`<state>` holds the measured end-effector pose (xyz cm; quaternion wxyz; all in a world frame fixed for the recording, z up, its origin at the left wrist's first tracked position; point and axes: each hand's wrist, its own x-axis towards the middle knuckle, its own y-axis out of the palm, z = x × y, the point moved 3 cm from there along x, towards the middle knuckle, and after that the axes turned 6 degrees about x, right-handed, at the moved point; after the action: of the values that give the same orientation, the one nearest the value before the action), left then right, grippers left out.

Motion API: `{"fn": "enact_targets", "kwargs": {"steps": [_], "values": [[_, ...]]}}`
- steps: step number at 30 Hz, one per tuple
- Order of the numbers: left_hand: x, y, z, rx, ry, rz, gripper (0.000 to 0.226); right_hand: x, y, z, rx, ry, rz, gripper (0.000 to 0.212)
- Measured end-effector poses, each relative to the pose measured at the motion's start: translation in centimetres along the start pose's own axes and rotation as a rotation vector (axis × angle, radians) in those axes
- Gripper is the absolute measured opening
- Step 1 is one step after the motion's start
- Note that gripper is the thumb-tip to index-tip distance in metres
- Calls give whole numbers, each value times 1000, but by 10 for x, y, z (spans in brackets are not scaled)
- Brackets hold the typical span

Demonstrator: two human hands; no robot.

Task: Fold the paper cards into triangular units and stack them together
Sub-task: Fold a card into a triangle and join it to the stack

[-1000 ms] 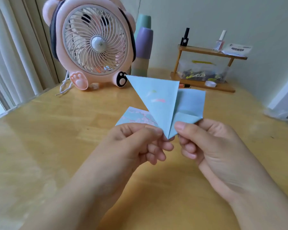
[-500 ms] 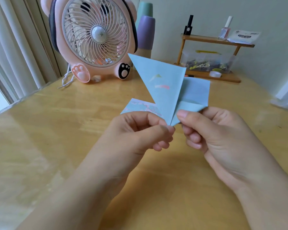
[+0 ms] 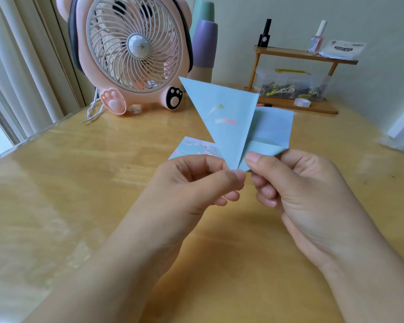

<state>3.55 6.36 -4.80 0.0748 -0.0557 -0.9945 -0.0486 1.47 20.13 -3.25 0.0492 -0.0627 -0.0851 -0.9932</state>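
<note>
Pale blue paper card (image 3: 229, 117) held up at centre frame above the wooden table (image 3: 56, 183), partly folded: a long triangular flap pointing to the upper left, a squarer panel to its right, a small turned-up fold at the bottom. Pinched at its lower tip by the left hand (image 3: 191, 183), thumb and forefinger closed on the paper, other fingers curled under. Gripped at the small lower fold by the right hand (image 3: 296, 190), thumb on top, fingers curled behind. Just below and left of the card, lying flat on the table, a second card (image 3: 194, 148) printed in pink and blue, partly hidden by the left hand. Upper left: a pink fan (image 3: 131, 52) with paw-shaped feet. Upper right: a small wooden shelf (image 3: 301, 54), and on its lower board a clear plastic box (image 3: 289, 85) holding small dark and yellow-green pieces, too small to tell apart; beside it a roll of tape (image 3: 302, 102)
</note>
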Motion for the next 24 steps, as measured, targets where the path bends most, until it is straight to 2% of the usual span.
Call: {"fn": "enact_targets", "kwargs": {"steps": [3,7,15,21,24], "values": [[-1,0,-1,45,23,-24,21,-1,1,-1,-18,-13,9,32],[0,-1,-1,36,43,-46,14,-2,2,-1,-23,-27,23,29],[-1,-1,-4,-33,10,17,18,-3,6,-4,78,-28,52,19],[1,-2,-3,-109,-71,-43,17,-1,2,-2,58,-23,-9,19],[1,-2,-4,-101,-40,-44,8,-1,2,-2,28,-26,-14,23]]}}
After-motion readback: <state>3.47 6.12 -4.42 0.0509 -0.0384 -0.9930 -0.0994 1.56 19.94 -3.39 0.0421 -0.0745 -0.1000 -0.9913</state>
